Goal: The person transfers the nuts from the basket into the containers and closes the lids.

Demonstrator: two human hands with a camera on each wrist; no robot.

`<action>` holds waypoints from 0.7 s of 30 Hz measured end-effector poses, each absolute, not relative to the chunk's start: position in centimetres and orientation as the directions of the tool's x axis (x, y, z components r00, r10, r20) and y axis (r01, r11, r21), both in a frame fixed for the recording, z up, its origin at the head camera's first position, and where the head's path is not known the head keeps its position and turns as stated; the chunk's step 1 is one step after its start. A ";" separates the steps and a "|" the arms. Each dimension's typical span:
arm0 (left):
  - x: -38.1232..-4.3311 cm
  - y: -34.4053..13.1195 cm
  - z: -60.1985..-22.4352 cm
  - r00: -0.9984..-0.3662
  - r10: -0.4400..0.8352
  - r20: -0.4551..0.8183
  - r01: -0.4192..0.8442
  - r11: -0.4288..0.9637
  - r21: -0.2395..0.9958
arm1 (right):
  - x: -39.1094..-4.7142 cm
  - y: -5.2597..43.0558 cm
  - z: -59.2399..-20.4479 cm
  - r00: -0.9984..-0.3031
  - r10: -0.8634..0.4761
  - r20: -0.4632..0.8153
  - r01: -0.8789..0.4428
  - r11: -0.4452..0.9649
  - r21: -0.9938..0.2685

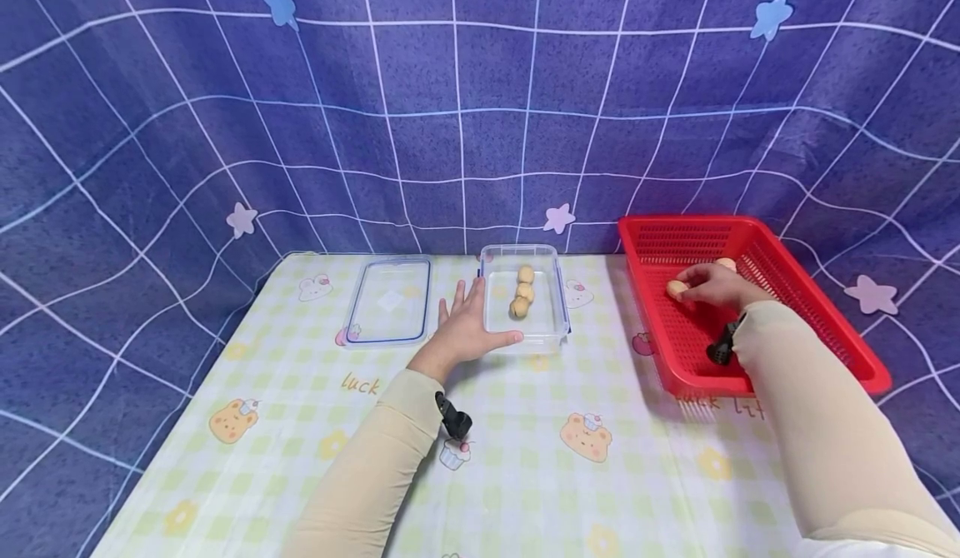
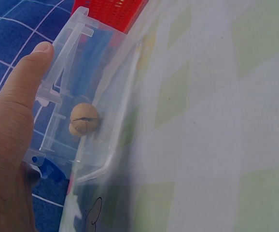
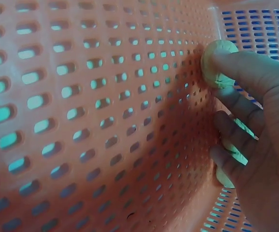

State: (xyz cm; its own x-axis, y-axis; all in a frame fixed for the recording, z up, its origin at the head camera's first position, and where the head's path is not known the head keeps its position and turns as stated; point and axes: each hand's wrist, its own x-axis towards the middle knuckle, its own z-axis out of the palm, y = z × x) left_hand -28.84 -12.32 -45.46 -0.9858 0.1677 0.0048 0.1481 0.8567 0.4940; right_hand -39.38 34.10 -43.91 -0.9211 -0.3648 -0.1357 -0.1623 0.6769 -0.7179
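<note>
My right hand [image 1: 716, 283] reaches into the red basket [image 1: 693, 362] and pinches a round tan walnut [image 1: 677, 289] between thumb and fingertips. In the right wrist view this walnut [image 3: 219, 63] is close to the perforated basket floor, and more walnuts [image 3: 225, 178] lie partly hidden behind the fingers. My left hand [image 1: 467, 329] rests against the front left corner of a clear plastic box [image 1: 551, 337], thumb along the front rim and fingers spread at the left side. Inside the box, three walnuts [image 1: 525, 292] lie in a row; one shows a crack in the left wrist view.
A clear lid [image 1: 390, 300] with a blue seal lies left of the box. Another walnut [image 1: 725, 265] sits in the basket beyond the right hand. A checked tablecloth [image 1: 510, 491] covers the table, and a blue gridded curtain [image 1: 480, 83] hangs behind.
</note>
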 end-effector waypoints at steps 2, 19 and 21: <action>-28.8 -12.3 -45.5 -0.986 0.167 0.004 0.147 0.858 0.493 | -39.4 34.1 -43.8 -0.920 -0.362 -0.148 -0.152 0.681 -0.717; -28.9 -12.4 -45.5 -0.985 0.174 0.000 0.152 0.862 0.484 | -39.3 32.9 -43.5 -0.899 -0.388 -0.203 -0.155 0.715 -0.682; -29.0 -12.4 -45.6 -0.985 0.172 0.000 0.150 0.861 0.486 | -39.5 32.8 -43.7 -0.903 -0.391 -0.178 -0.179 0.719 -0.671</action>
